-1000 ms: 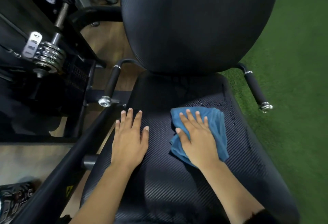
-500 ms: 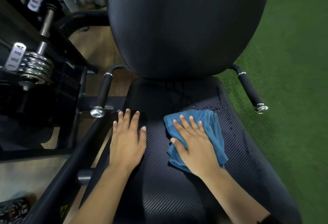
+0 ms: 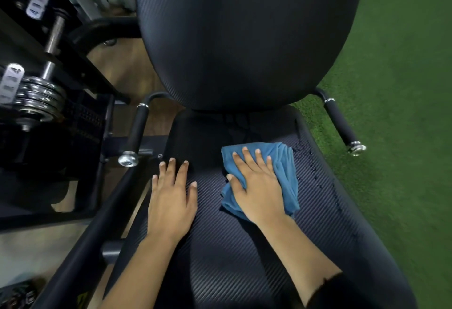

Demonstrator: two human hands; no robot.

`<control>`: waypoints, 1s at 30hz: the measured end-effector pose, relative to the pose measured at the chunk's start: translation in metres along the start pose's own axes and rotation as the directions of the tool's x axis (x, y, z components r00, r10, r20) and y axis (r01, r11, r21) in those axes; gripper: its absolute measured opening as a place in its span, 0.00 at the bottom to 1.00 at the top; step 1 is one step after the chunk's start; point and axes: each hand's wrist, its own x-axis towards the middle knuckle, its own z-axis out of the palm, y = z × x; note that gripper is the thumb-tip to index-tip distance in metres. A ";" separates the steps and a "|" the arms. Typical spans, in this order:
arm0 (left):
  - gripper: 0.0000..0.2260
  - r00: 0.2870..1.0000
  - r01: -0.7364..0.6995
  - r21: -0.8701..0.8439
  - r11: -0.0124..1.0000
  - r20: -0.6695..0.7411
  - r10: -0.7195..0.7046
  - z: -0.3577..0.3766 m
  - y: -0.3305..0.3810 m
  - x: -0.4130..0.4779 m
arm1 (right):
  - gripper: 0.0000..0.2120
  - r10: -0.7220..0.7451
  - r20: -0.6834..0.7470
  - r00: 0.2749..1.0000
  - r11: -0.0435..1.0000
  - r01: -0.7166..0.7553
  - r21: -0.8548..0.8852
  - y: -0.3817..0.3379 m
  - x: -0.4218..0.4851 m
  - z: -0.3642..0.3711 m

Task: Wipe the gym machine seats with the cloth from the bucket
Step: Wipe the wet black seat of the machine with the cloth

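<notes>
Blue cloth [image 3: 285, 174] down on the seat [image 3: 244, 247], bunched and folded, soft creases running along its right side, its near-left corner poking out beneath the wrist. It lies right of centre on the seat pad, toward the far end, just short of where the backrest [image 3: 244, 34] rises. Its long axis runs near to far, tilted a little so the far end leans left. The right hand [image 3: 259, 186] lies flat on top of it, palm down, fingers spread and pointing away toward the backrest, thumb out over the cloth's left edge; it presses rather than pinches, nothing curled around the fabric. The left hand [image 3: 171, 201] rests bare on the seat's left side, palm down, fingers loosely fanned, holding nothing, well clear of the cloth with a strip of dark ribbed upholstery between them. Small wet beads [image 3: 309, 159] glisten on the pad just right of the cloth and trail toward the near right edge. Black padded handles flank the seat, the left handle [image 3: 138, 130] and the right handle [image 3: 342, 125], each capped in chrome. Weight plates [image 3: 36, 100] sit off to the far left; green turf [image 3: 403, 113] fills the right.
</notes>
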 end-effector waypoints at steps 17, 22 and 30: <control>0.23 0.996 0.071 -0.015 0.997 -0.046 -0.071 -0.017 -0.019 0.004 | 0.26 -0.070 0.031 0.997 0.997 0.071 -0.014 -0.028 -0.009 0.011; 0.23 0.999 0.032 -0.029 0.999 -0.022 -0.032 -0.015 -0.012 0.004 | 0.28 -0.120 0.050 0.991 0.992 0.118 0.039 -0.006 -0.018 0.000; 0.24 0.999 0.010 -0.047 0.999 -0.044 -0.012 -0.016 -0.004 0.011 | 0.24 -0.077 0.032 0.997 0.997 0.077 0.017 -0.016 0.019 0.008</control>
